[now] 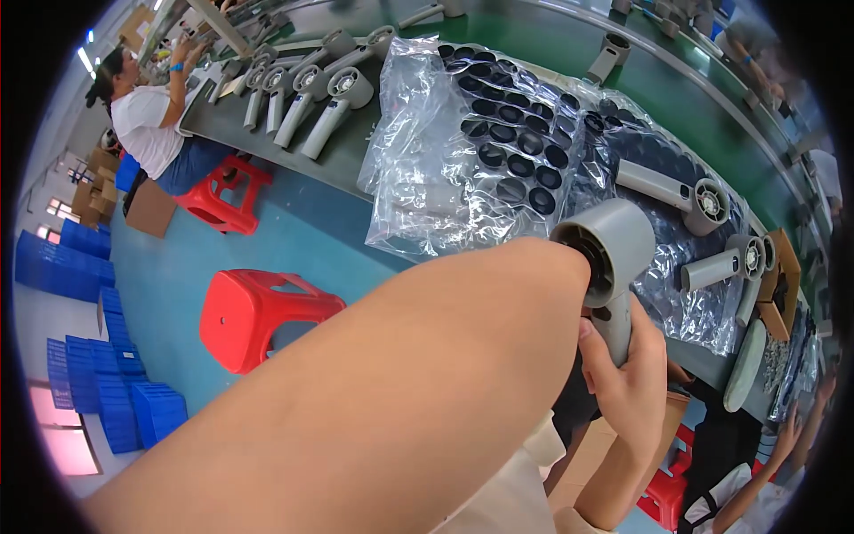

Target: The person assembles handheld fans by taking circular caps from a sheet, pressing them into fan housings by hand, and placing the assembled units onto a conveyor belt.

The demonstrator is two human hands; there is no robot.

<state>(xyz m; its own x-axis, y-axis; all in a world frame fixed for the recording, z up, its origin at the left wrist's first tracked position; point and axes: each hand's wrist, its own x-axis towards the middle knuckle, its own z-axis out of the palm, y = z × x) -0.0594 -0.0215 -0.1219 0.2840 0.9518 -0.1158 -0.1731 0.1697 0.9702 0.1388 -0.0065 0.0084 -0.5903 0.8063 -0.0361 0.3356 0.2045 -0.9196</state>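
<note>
Several fans (326, 127) lie left of the bags (414, 151) on the bench (222, 120) — stools (231, 319) stand before the bench.

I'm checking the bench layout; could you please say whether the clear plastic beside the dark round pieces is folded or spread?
Spread: the clear plastic lies wide and wrinkled, with rows of dark round pieces showing.

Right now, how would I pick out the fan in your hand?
Find the long table with clear plastic spread over it. In front of that plastic, the right hand grips a grey fan by its handle. Its round head is held up top, whereas the neighbouring fan lies on the plastic.
</note>
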